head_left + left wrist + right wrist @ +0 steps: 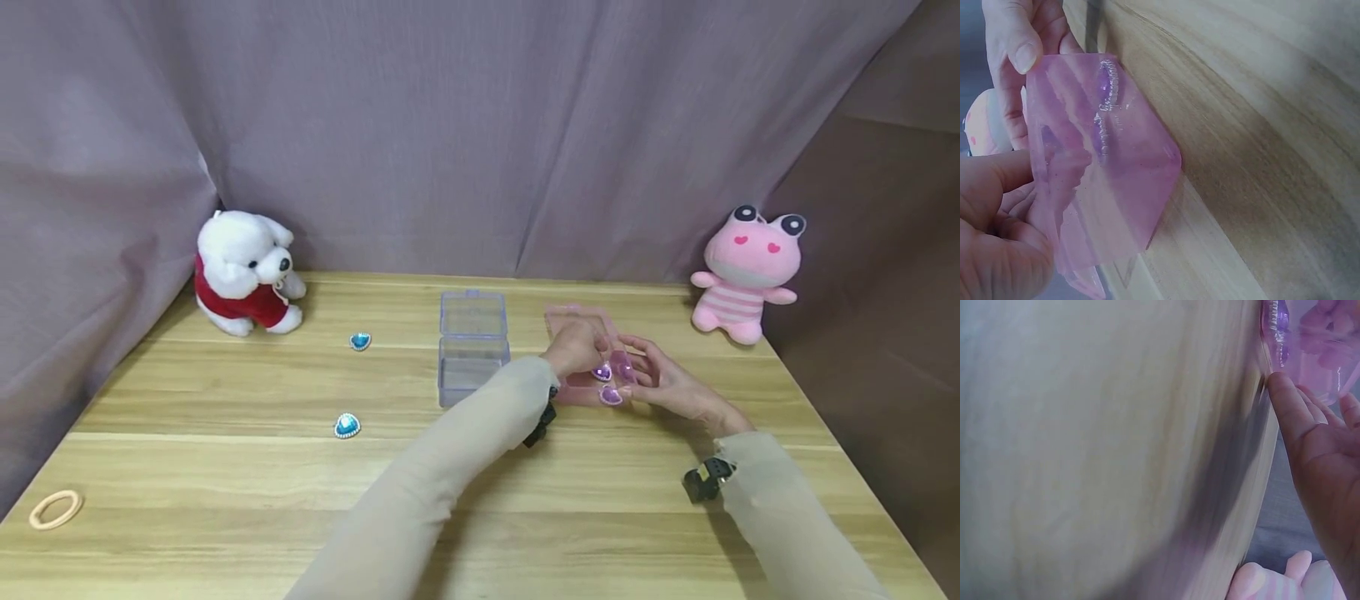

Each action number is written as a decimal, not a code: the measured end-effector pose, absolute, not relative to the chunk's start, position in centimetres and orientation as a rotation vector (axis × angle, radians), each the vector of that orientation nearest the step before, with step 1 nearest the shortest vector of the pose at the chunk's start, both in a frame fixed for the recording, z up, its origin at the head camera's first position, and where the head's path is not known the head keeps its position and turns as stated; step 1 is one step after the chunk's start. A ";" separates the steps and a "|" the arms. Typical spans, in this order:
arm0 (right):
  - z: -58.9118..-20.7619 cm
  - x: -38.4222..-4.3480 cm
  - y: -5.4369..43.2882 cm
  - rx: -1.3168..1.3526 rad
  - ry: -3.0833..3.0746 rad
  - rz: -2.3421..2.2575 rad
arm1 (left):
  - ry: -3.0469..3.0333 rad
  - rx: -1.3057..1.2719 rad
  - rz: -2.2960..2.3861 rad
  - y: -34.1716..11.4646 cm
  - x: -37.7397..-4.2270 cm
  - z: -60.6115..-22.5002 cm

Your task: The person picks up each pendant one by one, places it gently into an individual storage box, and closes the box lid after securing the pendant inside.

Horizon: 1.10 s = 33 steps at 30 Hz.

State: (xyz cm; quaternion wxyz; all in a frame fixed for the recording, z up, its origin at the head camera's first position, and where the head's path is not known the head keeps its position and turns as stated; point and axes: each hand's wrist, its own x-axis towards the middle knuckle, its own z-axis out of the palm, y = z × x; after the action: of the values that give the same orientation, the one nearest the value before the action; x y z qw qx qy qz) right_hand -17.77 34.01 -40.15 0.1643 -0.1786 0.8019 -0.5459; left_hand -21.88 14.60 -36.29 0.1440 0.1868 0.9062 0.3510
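A see-through pink box [577, 396] stands on the table with its lid raised at the back. Two purple gems with beaded silvery rims lie at its right front: one gem [611, 395] near the front wall, another gem [602, 372] just behind. Over the box reaches my left hand [577, 343], its fingers bent down inside, close above the rear gem; I cannot tell whether they pinch anything. My right hand [671, 387] holds the box at its right side, thumb at the front corner. Through the pink wall [1116, 194], the left wrist view shows the gems' rims.
Left of the pink box is a clear lilac-tinted box [472, 375], lid up. Two blue gems, a far gem [361, 341] and a near gem [347, 426], lie left of it. A wooden ring [56, 509], a plush dog [243, 275] and a plush frog [750, 275] sit near the edges.
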 end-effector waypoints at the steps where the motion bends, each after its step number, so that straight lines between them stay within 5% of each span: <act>1: -40.2 -17.8 33.9 -0.514 2.278 -1.561 | 2.601 0.535 1.040 14.5 -21.9 -36.4; 15: -39.7 -17.3 34.2 -0.524 2.323 -1.636 | 2.311 0.689 1.407 9.3 -20.5 -31.0; 22: -36.8 -17.2 30.5 -0.700 2.382 -1.956 | 2.124 0.546 1.728 -1.0 -21.5 -29.7; 33: -37.1 -17.5 21.3 -0.665 2.208 -1.836 | 2.294 0.243 1.723 -15.8 -21.7 -34.4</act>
State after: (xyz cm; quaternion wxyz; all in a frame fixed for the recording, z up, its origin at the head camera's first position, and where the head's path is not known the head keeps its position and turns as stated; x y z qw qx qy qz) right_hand -17.53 21.26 -37.08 0.0969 -0.2245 0.7455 -0.6201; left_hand -21.65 -15.79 -34.40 0.1309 0.0837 0.7898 0.5934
